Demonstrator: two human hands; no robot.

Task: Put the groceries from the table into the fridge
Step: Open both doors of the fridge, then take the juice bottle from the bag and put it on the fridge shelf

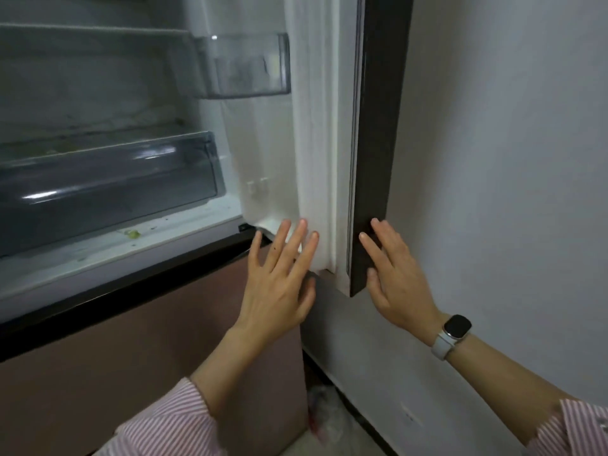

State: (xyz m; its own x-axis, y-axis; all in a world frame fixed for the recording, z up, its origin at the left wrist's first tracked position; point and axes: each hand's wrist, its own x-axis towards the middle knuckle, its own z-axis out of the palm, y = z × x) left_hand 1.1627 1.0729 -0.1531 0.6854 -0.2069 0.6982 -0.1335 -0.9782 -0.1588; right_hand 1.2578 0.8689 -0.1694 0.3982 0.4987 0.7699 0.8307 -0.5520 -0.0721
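The fridge stands open in front of me, its door swung out edge-on towards me, white inside and dark outside. My left hand is flat and spread against the white inner face at the door's bottom corner, holding nothing. My right hand, with a watch on the wrist, lies flat with fingers apart on the dark outer edge of the door. Neither hand grips anything. No groceries are in view.
Inside the fridge a clear crisper drawer sits low on the left, with crumbs on the white ledge before it. A clear door bin hangs higher up. A pink lower door is below. A grey wall rises close on the right.
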